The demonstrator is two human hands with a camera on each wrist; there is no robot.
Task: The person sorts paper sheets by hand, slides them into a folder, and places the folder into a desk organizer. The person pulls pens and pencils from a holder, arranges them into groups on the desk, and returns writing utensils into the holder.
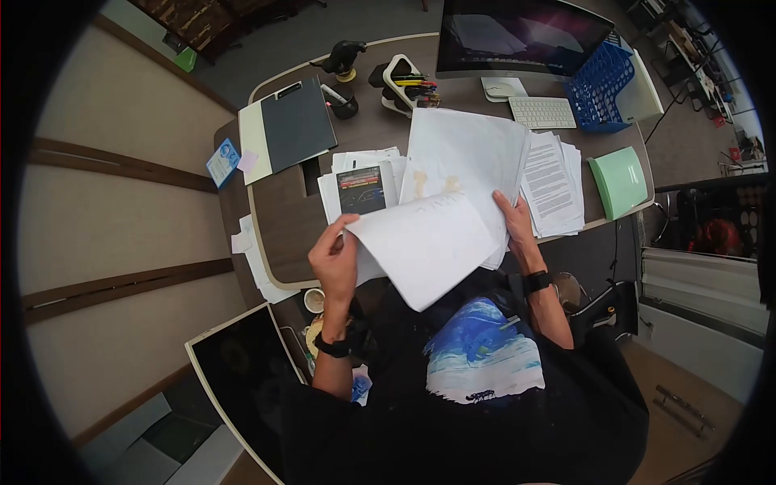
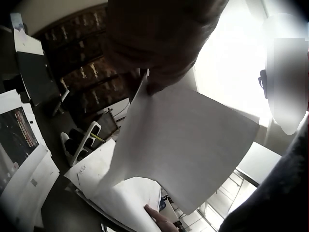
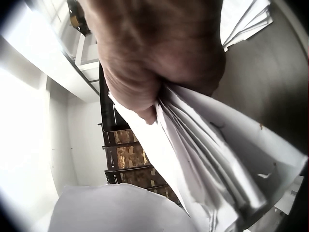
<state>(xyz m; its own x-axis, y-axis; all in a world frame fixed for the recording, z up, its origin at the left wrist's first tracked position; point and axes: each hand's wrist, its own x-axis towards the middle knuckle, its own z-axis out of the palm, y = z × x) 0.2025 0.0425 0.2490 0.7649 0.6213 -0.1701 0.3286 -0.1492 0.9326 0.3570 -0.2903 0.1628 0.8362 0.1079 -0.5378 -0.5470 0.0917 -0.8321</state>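
A large white sheet (image 1: 428, 246) is lifted and curves toward the body; my left hand (image 1: 334, 260) pinches its upper left corner between thumb and fingers. Beneath and beyond it lies a stack of big papers (image 1: 469, 145) with brownish marks, its right edge gripped by my right hand (image 1: 517, 220), thumb on top. In the right wrist view, several layered sheets (image 3: 212, 154) fan out below the right hand (image 3: 159, 53). The left wrist view shows the raised sheet (image 2: 183, 140) hanging from the left hand (image 2: 159, 43).
Printed pages (image 1: 553, 182) lie right of the stack, a green folder (image 1: 621, 182) beyond them. A dark-covered item (image 1: 361, 190) rests on papers at left. Farther back are a black clipboard (image 1: 297, 125), pen cup (image 1: 343, 103), keyboard (image 1: 542, 113), blue basket (image 1: 600, 89) and monitor (image 1: 521, 36).
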